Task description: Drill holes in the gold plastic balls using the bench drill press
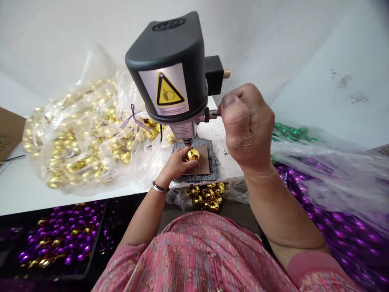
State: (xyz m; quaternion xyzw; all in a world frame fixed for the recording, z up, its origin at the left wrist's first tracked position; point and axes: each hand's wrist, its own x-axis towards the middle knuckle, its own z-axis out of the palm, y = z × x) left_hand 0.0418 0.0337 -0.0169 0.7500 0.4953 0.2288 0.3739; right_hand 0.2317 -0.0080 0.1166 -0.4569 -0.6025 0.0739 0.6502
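A small black drill press (165,67) with a yellow warning label stands in front of me. My left hand (179,165) is closed round a shiny gold ball (193,154), which rests on a brown board (204,162) over the machine's grey base plate (214,158). The tool end (188,142) is right above the ball; whether they touch I cannot tell. Raised at the machine's right side, my right hand (247,125) is wrapped in a fist round the feed lever (214,114), whose grip is hidden by the fingers.
A large clear bag (82,138) of gold balls lies left on the white table (18,186). More gold balls (208,194) sit below the table's front edge. A black crate (97,243) with purple and gold balls stands lower left. Purple balls (340,231) and green balls (293,132) lie right, partly under plastic.
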